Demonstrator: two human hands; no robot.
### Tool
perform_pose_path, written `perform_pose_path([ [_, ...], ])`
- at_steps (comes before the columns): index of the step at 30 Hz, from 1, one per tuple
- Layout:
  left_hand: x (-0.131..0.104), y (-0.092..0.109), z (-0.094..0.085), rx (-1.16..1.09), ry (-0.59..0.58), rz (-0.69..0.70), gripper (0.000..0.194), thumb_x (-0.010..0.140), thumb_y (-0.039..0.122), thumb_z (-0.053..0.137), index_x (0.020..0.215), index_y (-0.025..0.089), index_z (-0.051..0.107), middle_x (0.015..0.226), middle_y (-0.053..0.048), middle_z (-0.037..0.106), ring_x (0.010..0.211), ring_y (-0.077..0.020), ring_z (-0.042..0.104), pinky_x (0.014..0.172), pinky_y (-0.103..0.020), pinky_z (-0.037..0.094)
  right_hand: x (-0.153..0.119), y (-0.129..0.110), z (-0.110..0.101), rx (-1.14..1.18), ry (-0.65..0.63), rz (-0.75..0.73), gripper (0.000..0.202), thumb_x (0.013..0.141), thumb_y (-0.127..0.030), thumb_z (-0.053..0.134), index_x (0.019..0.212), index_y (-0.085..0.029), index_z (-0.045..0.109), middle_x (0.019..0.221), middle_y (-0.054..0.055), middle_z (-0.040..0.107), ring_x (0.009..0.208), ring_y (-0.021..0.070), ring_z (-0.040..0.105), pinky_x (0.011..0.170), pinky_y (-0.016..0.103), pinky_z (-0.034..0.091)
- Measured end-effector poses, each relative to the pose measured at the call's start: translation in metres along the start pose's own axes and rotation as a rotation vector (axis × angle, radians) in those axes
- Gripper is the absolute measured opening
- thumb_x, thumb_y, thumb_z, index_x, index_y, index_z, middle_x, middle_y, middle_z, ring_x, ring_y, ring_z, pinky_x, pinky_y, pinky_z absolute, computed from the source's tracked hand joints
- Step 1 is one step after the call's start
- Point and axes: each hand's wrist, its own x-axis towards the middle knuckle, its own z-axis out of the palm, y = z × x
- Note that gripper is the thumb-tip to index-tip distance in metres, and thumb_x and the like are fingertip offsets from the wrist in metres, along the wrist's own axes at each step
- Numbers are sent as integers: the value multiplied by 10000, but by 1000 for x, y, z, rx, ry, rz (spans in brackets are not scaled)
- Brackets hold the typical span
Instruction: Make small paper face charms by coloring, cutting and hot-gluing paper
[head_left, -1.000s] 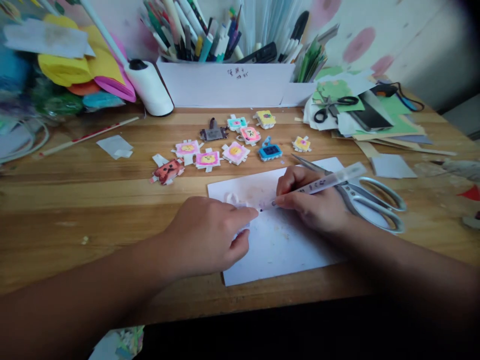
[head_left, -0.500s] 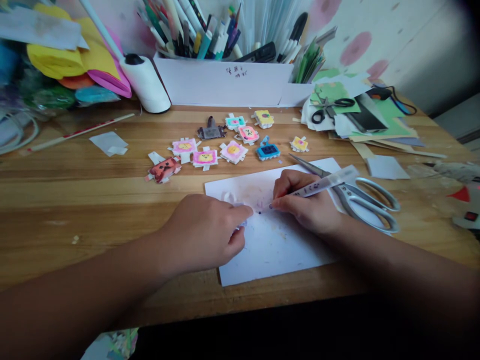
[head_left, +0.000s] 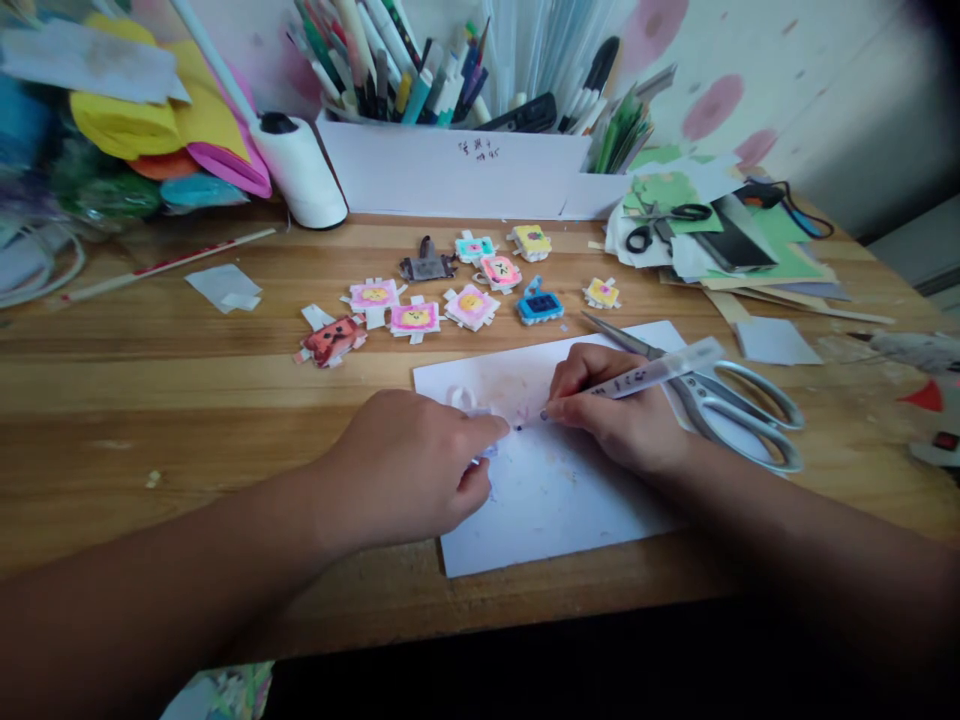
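Observation:
My right hand [head_left: 619,415] is closed around a marker pen [head_left: 656,372] with a pale translucent barrel. The pen's tip points down and left, close to a dark dot on a white sheet [head_left: 525,535]. On the sheet's left part lies my left hand [head_left: 420,460], its fingers bent and the index finger pressing down. Beneath those fingers is a small white paper cut-out [head_left: 463,397] with a loop and purple marks, mostly hidden. Large grey-handled scissors [head_left: 720,400] lie beside my right hand, partly over the sheet, blades toward the back left.
Several small coloured paper figures, among them a red one [head_left: 331,342] and a blue one [head_left: 540,305], lie behind the sheet. A white pen box [head_left: 465,175] stands at the back. Small black scissors [head_left: 664,220] rest on a paper pile at right; a white lamp base [head_left: 304,180] stands left.
The whole view has shifted slightly, so things sit a little further right and lower. Both hands keep nearly the same pose, pen tip still close to the sheet.

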Motion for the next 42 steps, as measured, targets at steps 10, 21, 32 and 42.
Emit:
perform_pose_path([
  [10,0,-2,-1,-39,-10,-3,305,815,300,504,1081,273,650,730,-14,715,650,-185,648,598,-277,446,0,2,2,-12,42,-1,151,623,-169,659,547,-186,529,520,-42,522,484,99,444,446,240,312],
  [21,-1,-2,0,-23,-6,6,298,814,289,499,1065,264,657,703,-19,708,626,-190,643,568,-278,437,0,0,4,45,94,21,172,625,-164,677,558,-188,520,520,-50,525,454,90,431,423,233,301],
  [32,-1,-5,4,-109,20,-44,373,811,310,484,1143,311,654,780,-23,738,666,-215,663,586,-303,430,1,6,2,138,98,20,152,589,-110,669,534,-187,550,522,-37,555,480,95,455,435,231,316],
  [42,-5,-40,-10,-331,318,-242,327,775,311,513,1035,211,686,579,30,609,527,-122,507,591,-251,372,-15,-10,-20,295,291,-51,114,746,-187,717,784,-223,616,648,-30,616,549,118,587,520,261,491],
])
